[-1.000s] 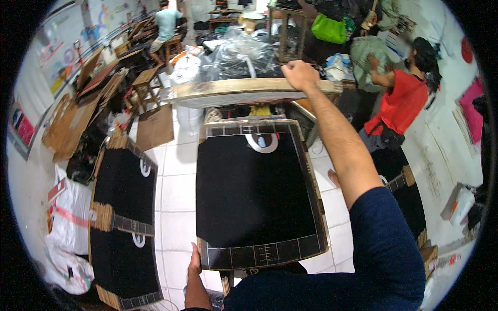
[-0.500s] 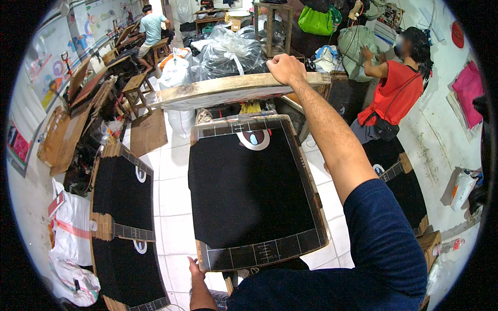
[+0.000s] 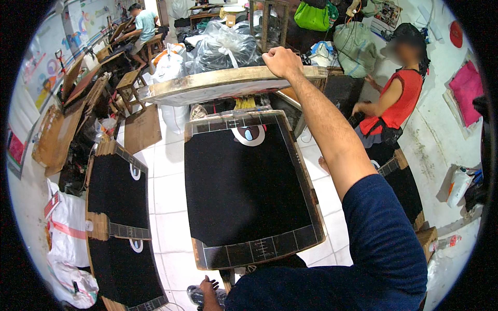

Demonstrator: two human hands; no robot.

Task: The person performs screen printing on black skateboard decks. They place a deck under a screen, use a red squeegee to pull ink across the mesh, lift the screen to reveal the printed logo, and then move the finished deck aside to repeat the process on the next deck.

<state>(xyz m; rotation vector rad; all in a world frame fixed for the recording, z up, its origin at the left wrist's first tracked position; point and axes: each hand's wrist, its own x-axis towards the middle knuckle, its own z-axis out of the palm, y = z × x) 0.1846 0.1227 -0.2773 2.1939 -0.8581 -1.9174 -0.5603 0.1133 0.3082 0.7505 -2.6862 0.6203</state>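
Note:
A wooden-edged screen frame [image 3: 228,87] stands tilted up beyond the board, its long top edge toward me. My right hand [image 3: 283,62] is closed on that edge, with the arm in a navy sleeve stretched forward. Below lies a flat board [image 3: 270,249] with dark, line-marked borders, and black fabric [image 3: 244,192] spread over its middle. Near the fabric's far edge is a printed white, brown and blue eye-like shape [image 3: 250,136]. My left hand [image 3: 209,286] hangs low beside the board's near left corner, fingers apart, holding nothing.
More boards with black fabric [image 3: 116,181] line the left side, and another [image 3: 402,189] is at right. A person in a red top [image 3: 399,98] stands at right; another [image 3: 145,28] sits far left. Plastic-wrapped bundles [image 3: 223,49] and a wooden stool [image 3: 129,85] are beyond.
My left hand has moved down and slightly right, away from the board's corner. My right hand keeps its grip on the frame. The person in red has lowered their hands from the pale green sack.

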